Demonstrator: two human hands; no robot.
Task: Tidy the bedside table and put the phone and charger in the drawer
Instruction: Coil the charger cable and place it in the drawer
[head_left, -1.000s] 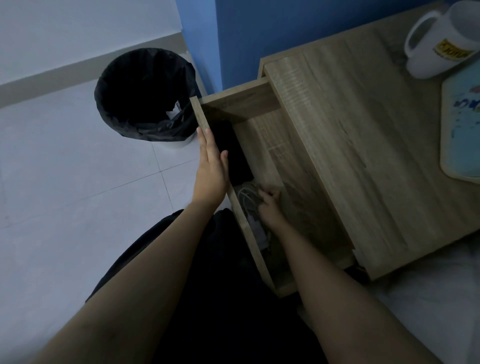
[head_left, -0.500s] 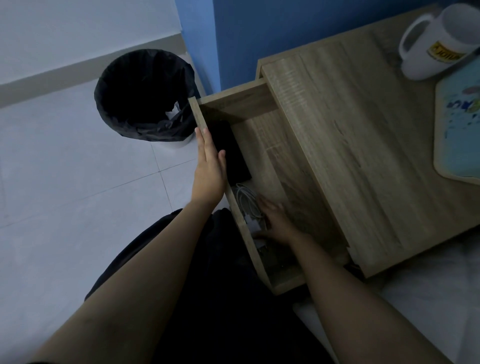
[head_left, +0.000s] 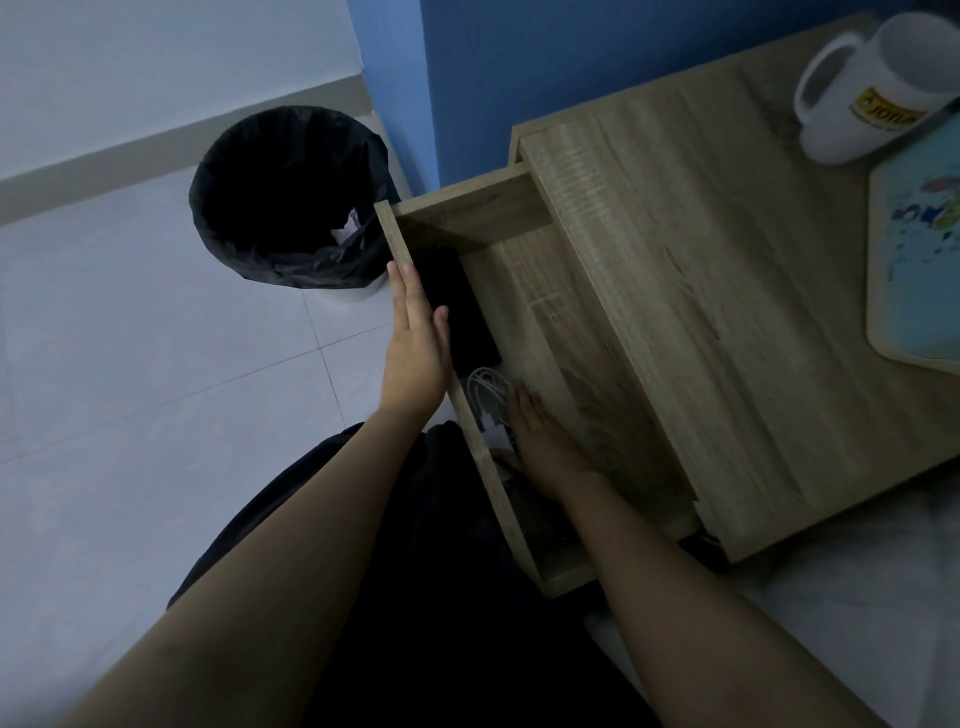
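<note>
Inside the open drawer (head_left: 524, 306), the dark phone (head_left: 457, 312) lies beside the flat, empty left hand (head_left: 415, 358) on the front panel; the right hand (head_left: 545, 441), fingers released, touches the white charger (head_left: 488, 405).

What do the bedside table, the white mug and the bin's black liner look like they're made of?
Pale wood-grain bedside table: probably laminated board with a matt finish; the grain looks printed and the open drawer shows flat panel edges. White handled mug: likely glazed ceramic, smooth, with a yellow printed label. Crinkled black bin liner: thin plastic film, wrinkled and slightly shiny.
</note>
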